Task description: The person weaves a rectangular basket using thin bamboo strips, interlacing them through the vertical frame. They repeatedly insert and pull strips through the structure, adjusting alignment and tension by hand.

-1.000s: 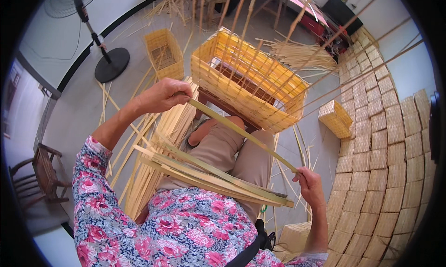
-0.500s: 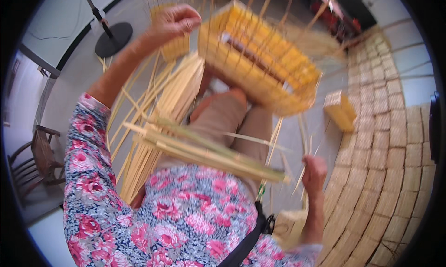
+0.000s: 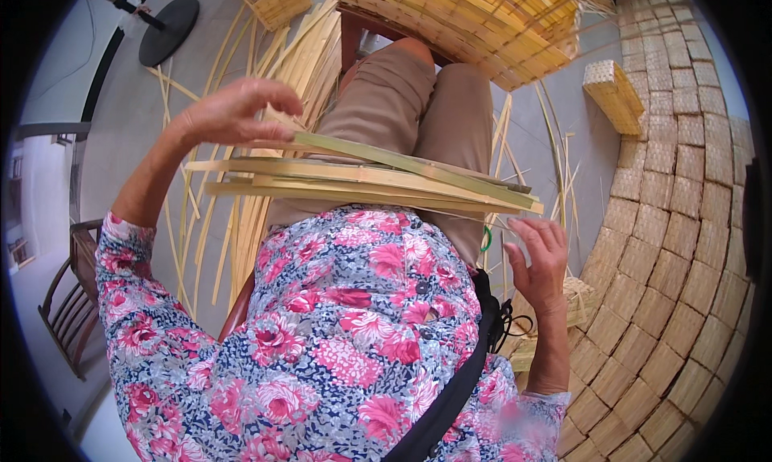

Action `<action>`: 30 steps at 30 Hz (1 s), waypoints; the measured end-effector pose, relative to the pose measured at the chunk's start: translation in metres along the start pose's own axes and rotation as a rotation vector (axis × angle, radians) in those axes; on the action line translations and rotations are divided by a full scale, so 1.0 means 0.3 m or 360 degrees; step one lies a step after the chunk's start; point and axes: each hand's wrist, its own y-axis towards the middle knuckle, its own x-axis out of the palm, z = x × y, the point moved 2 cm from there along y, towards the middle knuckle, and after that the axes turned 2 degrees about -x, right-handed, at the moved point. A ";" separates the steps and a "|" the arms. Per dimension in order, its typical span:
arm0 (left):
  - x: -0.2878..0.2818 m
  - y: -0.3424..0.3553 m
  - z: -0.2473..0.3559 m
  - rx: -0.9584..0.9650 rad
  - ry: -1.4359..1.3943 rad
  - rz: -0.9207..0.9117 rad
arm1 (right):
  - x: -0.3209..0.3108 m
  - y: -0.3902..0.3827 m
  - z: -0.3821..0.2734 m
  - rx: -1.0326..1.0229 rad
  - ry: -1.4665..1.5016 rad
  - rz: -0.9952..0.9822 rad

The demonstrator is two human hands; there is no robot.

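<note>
A bundle of pale and greenish bamboo strips lies crosswise on my lap, over brown trousers. My left hand is at the bundle's left end, fingers apart and curved just over the top strip; whether they touch it I cannot tell. My right hand is beside and a little below the bundle's right end, fingers spread with nothing held. A large woven yellow basket with upright stakes stands beyond my knees. More long strips lie along my left side.
A small woven box stands at the back left, another at the right. Rows of woven pieces cover the floor on the right. A fan base and wooden chair are on the left; loose strips lie on the floor.
The long strip stretched between both hands a second ago is no longer held. My left hand rose, then came down to the bundle; my right fingers opened. The view has tilted downward.
</note>
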 end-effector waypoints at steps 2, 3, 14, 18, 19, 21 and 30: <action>0.041 -0.012 -0.022 -0.0022 0.0082 -0.0082 | 0.003 0.014 0.027 0.0124 -0.0019 0.0180; 0.057 -0.018 -0.018 -0.0105 0.0045 -0.0125 | 0.000 0.033 0.043 0.0182 -0.0035 0.0272; 0.027 -0.058 -0.026 -0.0020 0.0111 0.0377 | 0.080 0.220 0.156 0.0352 0.0474 -0.0298; 0.020 -0.080 0.004 0.0076 0.0117 0.0554 | 0.108 0.196 0.204 0.0443 0.0799 -0.0151; 0.017 -0.090 0.011 0.0099 0.0134 0.0576 | 0.113 0.198 0.203 0.0465 0.0835 -0.0130; 0.001 -0.104 0.052 0.0035 0.0131 0.0560 | 0.091 0.218 0.207 0.0517 0.0893 -0.0101; -0.021 -0.177 -0.037 -0.0285 -0.0383 0.0476 | 0.078 0.199 0.219 0.0709 0.0857 -0.0192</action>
